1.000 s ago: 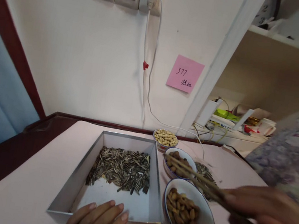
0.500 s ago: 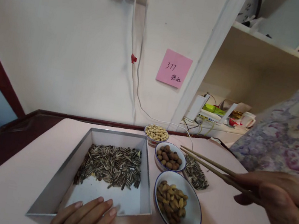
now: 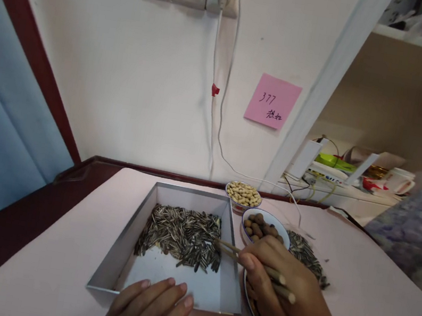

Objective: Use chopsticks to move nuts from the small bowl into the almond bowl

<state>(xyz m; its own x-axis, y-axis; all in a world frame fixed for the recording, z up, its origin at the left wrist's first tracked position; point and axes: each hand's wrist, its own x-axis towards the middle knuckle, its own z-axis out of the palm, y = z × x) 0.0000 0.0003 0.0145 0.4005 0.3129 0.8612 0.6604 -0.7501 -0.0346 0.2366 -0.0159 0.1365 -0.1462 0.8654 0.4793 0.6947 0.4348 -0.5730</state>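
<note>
A square metal tray [image 3: 120,251] sits on the pale pink table and holds a heap of striped sunflower seeds [image 3: 182,234]. My left hand [image 3: 148,312] rests flat on the tray's near rim, fingers stretched out. My right hand [image 3: 281,294] is closed on a pair of wooden chopsticks [image 3: 253,265], whose tips reach into the seeds at the tray's right side. This hand covers most of the nearest bowl. Behind it stand a bowl of brown nuts [image 3: 260,225] and a bowl of pale peanuts [image 3: 243,193].
Loose sunflower seeds [image 3: 308,252] lie on the table right of the bowls. A pink note [image 3: 273,101] and a white cable [image 3: 218,116] hang on the wall. Shelves at the right hold a router and a cup [image 3: 395,181]. Floral cloth [image 3: 418,246] shows at far right.
My right hand swung left with the chopsticks, from out over the table's right side to above the near bowl, tips now in the tray's seeds. The left hand stayed on the rim.
</note>
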